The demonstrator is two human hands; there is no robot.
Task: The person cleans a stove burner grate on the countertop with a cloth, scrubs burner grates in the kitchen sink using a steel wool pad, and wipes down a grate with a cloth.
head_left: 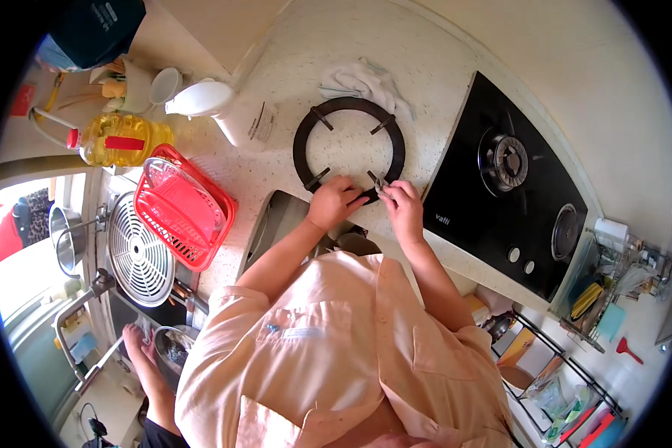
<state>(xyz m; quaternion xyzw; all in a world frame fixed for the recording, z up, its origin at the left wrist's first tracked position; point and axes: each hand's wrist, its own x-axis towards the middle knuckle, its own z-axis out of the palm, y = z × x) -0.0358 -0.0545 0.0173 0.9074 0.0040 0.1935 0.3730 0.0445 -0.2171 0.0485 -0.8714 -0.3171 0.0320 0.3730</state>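
A round black pot stand with short upright prongs lies on the speckled countertop. My left hand is closed on its near rim, fingers curled at the ring. Just to the right, my right hand pinches a small greyish crumpled piece against one of the near prongs. What this piece is made of cannot be made out. A bunched white cloth lies right behind the ring.
Right of the ring is a black gas hob. Leftward are a white pitcher, a red basket, an oil bottle and a round slotted rack. Another person's hand works near a bowl at lower left.
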